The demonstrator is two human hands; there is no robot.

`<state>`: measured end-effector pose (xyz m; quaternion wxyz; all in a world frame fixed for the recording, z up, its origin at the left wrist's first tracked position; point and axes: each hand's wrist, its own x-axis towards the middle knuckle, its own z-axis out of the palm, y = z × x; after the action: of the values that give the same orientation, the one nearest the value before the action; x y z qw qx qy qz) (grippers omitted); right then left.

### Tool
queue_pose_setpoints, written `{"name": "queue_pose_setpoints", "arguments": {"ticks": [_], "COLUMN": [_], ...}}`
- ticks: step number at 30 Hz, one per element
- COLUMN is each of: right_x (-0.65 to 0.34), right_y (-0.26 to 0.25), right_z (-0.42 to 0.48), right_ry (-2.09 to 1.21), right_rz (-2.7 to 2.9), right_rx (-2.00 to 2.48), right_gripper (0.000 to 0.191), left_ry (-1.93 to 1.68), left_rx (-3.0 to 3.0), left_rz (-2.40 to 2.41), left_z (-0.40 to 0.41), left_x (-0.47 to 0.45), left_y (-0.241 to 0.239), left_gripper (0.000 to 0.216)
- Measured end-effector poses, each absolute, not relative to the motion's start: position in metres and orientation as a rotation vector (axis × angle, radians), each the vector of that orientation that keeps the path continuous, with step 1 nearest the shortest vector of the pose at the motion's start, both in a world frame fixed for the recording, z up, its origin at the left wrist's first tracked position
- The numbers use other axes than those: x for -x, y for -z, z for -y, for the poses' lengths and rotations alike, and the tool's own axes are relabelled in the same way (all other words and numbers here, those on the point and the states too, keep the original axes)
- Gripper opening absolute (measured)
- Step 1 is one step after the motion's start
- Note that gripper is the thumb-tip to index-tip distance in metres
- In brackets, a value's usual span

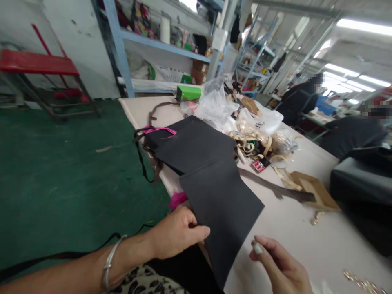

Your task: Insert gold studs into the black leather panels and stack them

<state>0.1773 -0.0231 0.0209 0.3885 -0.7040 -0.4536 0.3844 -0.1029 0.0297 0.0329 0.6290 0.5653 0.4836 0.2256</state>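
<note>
A smooth black sheet, looking like leather or coated fabric, lies over the near-left edge of the table. My left hand is closed on its left edge, thumb on top and fingers hidden beneath. Just off the sheet's right edge is my right hand, thumb and fingertips pinched together; whether anything small is between them cannot be made out. More black sheets lie beyond, overlapping the held one. Bright pink material shows by the table edge above my left hand.
Clear plastic bags, beige strips and a red-and-white packet clutter the table's far side. At right are a cardboard tray, gold-coloured chain pieces and a dark bulky object. Blue shelving stands behind; people sit farther right.
</note>
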Motion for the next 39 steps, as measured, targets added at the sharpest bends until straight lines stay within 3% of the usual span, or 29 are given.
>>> {"name": "queue_pose_setpoints", "arguments": {"ticks": [6,10,16,24,35,39], "right_x": [-0.170,-0.166,-0.165,-0.153,-0.157,-0.160], "right_y": [-0.012,-0.004,-0.009,-0.013,-0.018,-0.028], "right_z": [0.029,0.028,0.022,0.008,0.004,0.003], "right_ry": [-1.153,-1.296,-1.389,-1.443,-1.556,-1.431], "right_rz": [1.060,0.930,0.915,0.979,0.906,1.009], "right_rx": [1.691,1.640,1.589,1.590,1.553,1.546], "right_gripper": [0.043,0.041,0.036,0.026,0.035,0.030], "left_ry": [-0.392,-0.479,-0.381,-0.371,-0.289,-0.235], "left_rx": [-1.098,-0.888,-0.832,-0.685,-0.791,-1.004], "left_rz": [-0.981,-0.915,-1.047,-1.141,-1.148,-1.091], "left_z": [-0.023,-0.023,-0.030,-0.032,-0.025,-0.022], "left_x": [0.081,0.065,0.049,0.050,0.051,0.059], "left_y": [-0.023,-0.028,-0.035,-0.030,-0.021,-0.028], "left_gripper": [0.025,0.041,0.033,0.043,0.044,0.045]}}
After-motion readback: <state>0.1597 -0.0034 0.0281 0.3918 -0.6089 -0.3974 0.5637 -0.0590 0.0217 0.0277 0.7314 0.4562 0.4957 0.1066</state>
